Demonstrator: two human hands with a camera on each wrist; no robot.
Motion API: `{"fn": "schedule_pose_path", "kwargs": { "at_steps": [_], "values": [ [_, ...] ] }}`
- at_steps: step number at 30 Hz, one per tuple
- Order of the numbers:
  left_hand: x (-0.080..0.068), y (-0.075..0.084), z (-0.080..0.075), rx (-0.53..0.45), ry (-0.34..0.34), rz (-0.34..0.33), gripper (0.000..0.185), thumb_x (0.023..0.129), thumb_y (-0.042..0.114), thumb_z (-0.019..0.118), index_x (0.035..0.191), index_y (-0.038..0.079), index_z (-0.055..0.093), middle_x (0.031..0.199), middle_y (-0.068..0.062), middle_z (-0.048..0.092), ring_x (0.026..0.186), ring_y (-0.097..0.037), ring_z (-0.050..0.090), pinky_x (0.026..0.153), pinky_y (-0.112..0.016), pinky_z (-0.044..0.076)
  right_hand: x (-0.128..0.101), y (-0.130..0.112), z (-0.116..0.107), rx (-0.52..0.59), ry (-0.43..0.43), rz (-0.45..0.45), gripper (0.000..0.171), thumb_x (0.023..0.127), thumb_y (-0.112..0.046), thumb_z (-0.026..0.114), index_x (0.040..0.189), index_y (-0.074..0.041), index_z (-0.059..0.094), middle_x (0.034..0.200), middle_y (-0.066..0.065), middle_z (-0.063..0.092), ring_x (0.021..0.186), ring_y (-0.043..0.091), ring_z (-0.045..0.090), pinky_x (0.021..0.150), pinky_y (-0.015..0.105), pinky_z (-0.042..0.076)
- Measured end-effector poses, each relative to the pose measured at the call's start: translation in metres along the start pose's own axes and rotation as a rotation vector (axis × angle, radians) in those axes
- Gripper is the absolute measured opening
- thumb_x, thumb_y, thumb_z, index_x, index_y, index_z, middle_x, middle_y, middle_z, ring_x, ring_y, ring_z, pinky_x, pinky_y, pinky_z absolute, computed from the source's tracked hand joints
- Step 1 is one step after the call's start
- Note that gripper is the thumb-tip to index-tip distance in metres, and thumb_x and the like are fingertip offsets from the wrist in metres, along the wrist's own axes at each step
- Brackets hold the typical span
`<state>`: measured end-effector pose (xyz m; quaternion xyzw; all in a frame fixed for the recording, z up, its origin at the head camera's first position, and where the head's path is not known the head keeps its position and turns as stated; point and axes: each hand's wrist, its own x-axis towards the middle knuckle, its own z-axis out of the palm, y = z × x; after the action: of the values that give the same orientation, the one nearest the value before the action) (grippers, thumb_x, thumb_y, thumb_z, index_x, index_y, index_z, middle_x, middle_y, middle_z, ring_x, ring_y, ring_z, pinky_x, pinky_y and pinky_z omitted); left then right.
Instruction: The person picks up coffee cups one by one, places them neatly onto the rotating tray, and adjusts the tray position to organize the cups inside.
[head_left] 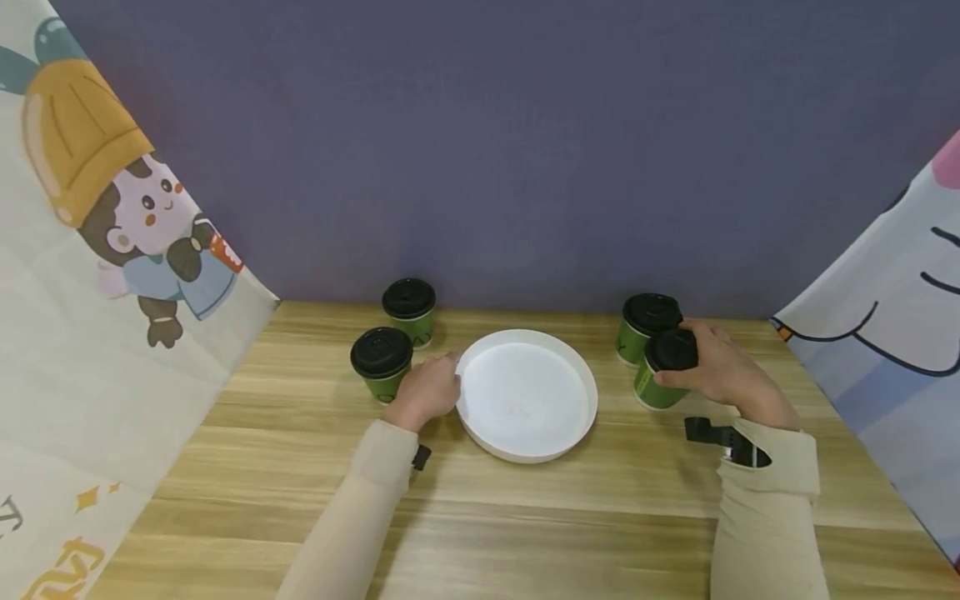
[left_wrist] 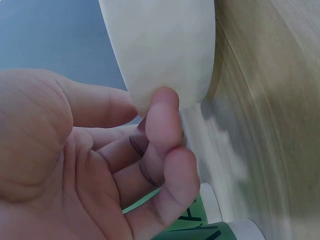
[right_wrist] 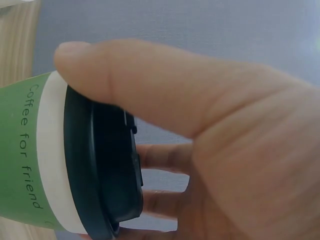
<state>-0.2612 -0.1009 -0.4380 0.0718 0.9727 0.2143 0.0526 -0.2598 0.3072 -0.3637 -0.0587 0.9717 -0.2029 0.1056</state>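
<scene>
A shallow round white tray (head_left: 525,400) lies on the table. At its left edge, my left hand (head_left: 426,390) pinches the rim. The left wrist view shows thumb and curled fingers meeting at the lower end of the tray's wall (left_wrist: 170,50). My right hand (head_left: 723,371) grips a green paper coffee cup (head_left: 652,393) around its black lid (right_wrist: 100,160), thumb on the near side and fingers round the far side. That cup stands upright, and "Coffee for friend" reads along its side in the right wrist view.
Another lidded green cup (head_left: 651,315) stands just behind the gripped one. Left of the tray are two more, one nearer (head_left: 381,354) beside my left hand and one farther back (head_left: 408,300). A grey-blue panel (head_left: 480,167) rises behind the wooden table (head_left: 525,533); printed cloths (head_left: 112,375) hang at both sides.
</scene>
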Motion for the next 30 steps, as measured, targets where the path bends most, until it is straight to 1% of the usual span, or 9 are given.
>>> {"fn": "schedule_pose_path", "kwargs": {
  "at_steps": [7,11,16,21,25,30],
  "values": [
    [0.001,0.000,0.000,0.000,-0.009,-0.003,0.045,0.105,0.015,0.050,0.149,0.007,0.052,0.133,-0.016,0.068,0.093,-0.028,0.067,0.083,-0.046,0.056,-0.002,-0.002,-0.002,-0.016,0.018,-0.013,0.113,0.086,-0.049,0.078,0.158,0.010,0.014,0.153,0.047,0.020,0.133,0.066,0.033,0.101,0.075,0.037],
    [0.000,0.001,-0.001,0.001,-0.006,-0.006,0.044,0.105,0.015,0.050,0.148,0.008,0.054,0.131,-0.015,0.069,0.092,-0.028,0.067,0.083,-0.046,0.056,-0.003,-0.004,-0.003,-0.026,0.017,-0.014,0.114,0.086,-0.052,0.078,0.158,0.009,0.014,0.154,0.046,0.020,0.133,0.066,0.034,0.101,0.075,0.037],
    [-0.002,0.002,-0.002,0.012,-0.006,-0.005,0.044,0.104,0.014,0.050,0.148,0.007,0.053,0.131,-0.017,0.069,0.092,-0.029,0.067,0.082,-0.047,0.056,-0.005,-0.008,-0.005,-0.033,0.037,-0.034,0.113,0.086,-0.056,0.076,0.159,0.007,0.016,0.155,0.044,0.024,0.133,0.065,0.036,0.101,0.075,0.038],
    [0.001,0.004,-0.003,0.016,-0.012,-0.010,0.046,0.104,0.013,0.051,0.150,0.006,0.051,0.130,-0.017,0.069,0.084,-0.027,0.065,0.076,-0.044,0.055,-0.003,-0.013,-0.009,-0.030,0.075,-0.055,0.113,0.086,-0.061,0.074,0.160,0.003,0.017,0.154,0.044,0.027,0.132,0.064,0.038,0.100,0.075,0.038],
    [0.004,0.005,-0.003,0.009,-0.017,-0.017,0.047,0.103,0.012,0.051,0.150,0.006,0.050,0.131,-0.018,0.068,0.081,-0.027,0.064,0.073,-0.043,0.054,0.001,-0.019,-0.009,-0.007,0.120,-0.085,0.110,0.086,-0.059,0.074,0.160,0.001,0.019,0.150,0.042,0.032,0.130,0.061,0.042,0.098,0.074,0.040],
    [0.006,0.007,-0.002,0.013,-0.015,-0.025,0.046,0.104,0.013,0.050,0.150,0.006,0.051,0.132,-0.018,0.068,0.087,-0.028,0.065,0.079,-0.045,0.056,0.005,-0.025,-0.007,0.035,0.196,-0.107,0.105,0.086,-0.057,0.075,0.161,-0.004,0.022,0.147,0.039,0.037,0.126,0.059,0.045,0.094,0.073,0.043]
  ]
}}
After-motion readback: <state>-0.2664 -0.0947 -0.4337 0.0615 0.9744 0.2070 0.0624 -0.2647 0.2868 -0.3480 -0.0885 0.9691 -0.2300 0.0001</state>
